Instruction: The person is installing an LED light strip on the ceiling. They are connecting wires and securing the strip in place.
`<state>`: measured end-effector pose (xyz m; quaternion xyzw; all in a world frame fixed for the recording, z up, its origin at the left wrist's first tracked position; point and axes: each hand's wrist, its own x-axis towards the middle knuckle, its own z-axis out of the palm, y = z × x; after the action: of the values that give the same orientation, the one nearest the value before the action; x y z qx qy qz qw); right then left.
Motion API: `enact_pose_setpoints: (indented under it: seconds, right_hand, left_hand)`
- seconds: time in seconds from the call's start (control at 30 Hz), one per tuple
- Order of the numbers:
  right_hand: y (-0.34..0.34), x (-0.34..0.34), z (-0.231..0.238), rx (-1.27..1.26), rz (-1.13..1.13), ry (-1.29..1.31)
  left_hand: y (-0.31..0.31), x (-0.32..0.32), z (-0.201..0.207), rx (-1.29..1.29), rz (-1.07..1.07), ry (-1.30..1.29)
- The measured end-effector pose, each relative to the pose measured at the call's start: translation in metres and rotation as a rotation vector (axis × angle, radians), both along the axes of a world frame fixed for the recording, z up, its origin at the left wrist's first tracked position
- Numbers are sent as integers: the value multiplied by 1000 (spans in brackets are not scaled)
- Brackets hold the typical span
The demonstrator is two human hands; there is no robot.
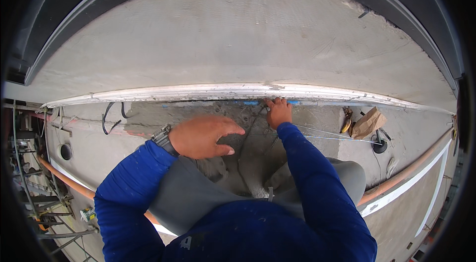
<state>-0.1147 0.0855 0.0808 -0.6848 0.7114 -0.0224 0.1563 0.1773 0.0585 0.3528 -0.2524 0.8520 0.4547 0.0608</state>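
Ribbed white strip (223, 92) runs left to right. Below its left part: bent black cable (105, 119). Left hand (204, 138) below strip, open gap between; thumb and fingers parted. Right hand (279, 114) at strip's lower edge, above rough grey mortar (191, 110); pinching, cannot tell. Below strip's right: crumpled paper bag (368, 123).

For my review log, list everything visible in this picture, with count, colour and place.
frame: 1, black, curving along the top
slab: 1, grey, upper middle
ridged strip: 1, white, along the slab's near edge
wet-looking patch: 1, dark grey, centre
cord: count unclear, black, left of the patch
lines: at least 2, white, right of centre
paper bag: 1, brown, right
round piece: 1, black, beside the bag
rail: 1, orange, both sides of the body
bars: several, grey, far left
watch: 1, silver and dark, left wrist
trousers: 1 pair, grey, lower middle
sleeves: 2, blue, lower half
left hand: 1, bare, above the patch
right hand: 1, bare, at the strip
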Motion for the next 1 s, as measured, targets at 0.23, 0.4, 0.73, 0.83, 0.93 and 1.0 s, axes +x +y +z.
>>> enact_pose_setpoints:
  seconds: [0.23, 0.4, 0.73, 0.83, 0.93, 1.0]
  right_hand:
    - [-22, -1, -3, 56, 19, 82]
    - [-25, -11, -18, -44, 24, 39]
    - [7, 13, -5, -119, 170, 91]
    - [14, 12, 5, -70, 242, 160]
    - [17, 7, 12, 62, 263, 241]
    - [21, 5, 19, 183, 253, 258]
  left_hand:
    - [-5, -2, -5, 107, 13, -91]
    - [-7, -7, -9, 117, -5, -98]
    - [-1, -6, 1, 70, 3, -61]
    - [1, -5, 3, 37, -16, -39]
    - [5, -3, 8, 23, -11, 5]
    - [8, 1, 9, 19, 3, 42]
